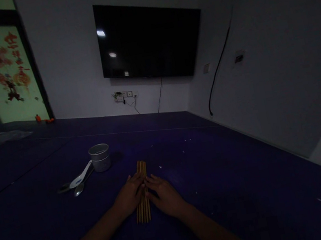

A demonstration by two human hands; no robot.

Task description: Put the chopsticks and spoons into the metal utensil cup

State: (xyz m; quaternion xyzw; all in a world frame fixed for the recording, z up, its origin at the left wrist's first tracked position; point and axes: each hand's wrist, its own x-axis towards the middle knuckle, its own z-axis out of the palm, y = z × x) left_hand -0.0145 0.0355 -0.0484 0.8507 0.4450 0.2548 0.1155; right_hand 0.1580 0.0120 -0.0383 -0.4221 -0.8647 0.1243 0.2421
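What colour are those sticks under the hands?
The sticks look yellowish-brown, seen in the head view.

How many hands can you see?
2: the left hand at the left side of the sticks, the right hand at their right side. No other hands show.

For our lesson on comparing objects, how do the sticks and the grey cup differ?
The sticks are long, thin and yellowish-brown; the cup is round and grey. The sticks lie side by side, while the cup stands upright. The left hand and right hand touch the sticks; neither touches the cup. Both things rest on the dark bluish surface.
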